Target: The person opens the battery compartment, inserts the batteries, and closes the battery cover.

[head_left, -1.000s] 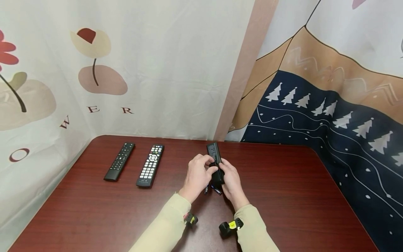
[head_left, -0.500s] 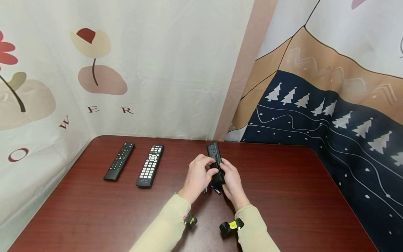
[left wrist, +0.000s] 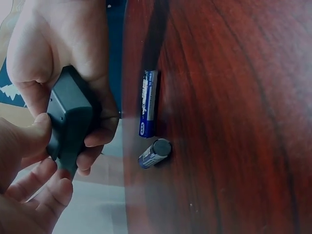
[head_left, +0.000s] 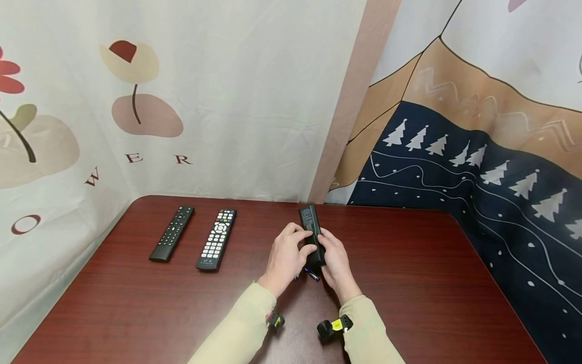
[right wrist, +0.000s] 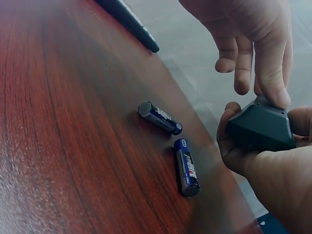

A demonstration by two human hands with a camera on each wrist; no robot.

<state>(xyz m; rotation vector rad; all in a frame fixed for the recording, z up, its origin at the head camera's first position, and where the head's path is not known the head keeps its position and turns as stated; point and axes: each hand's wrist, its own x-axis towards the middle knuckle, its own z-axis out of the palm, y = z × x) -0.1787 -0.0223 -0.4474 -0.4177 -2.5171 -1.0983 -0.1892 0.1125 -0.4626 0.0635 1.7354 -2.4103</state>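
Note:
A black remote control (head_left: 310, 216) is held above the table with its printed back turned up. My right hand (head_left: 335, 258) grips its right side, fingers wrapped around the body in the right wrist view. From the left, my left hand (head_left: 284, 258) pinches it with thumb and fingertips, the thumb (right wrist: 278, 92) pressing on the back. Whether a battery cover is in place cannot be seen. Below the near end lie two blue batteries: one battery (left wrist: 148, 104) points along the left wrist view's height, the other battery (left wrist: 155, 153) lies at an angle beside it.
Two more black remotes lie button side up at the left: a slim remote (head_left: 173, 234) and a remote with white buttons (head_left: 217, 240). The dark red wooden table (head_left: 113, 303) meets printed curtains (head_left: 245, 101) at its back edge.
Both hands stay almost in place on the remote control. The left thumb and fingertips have shifted very slightly to the right; the batteries lie still.

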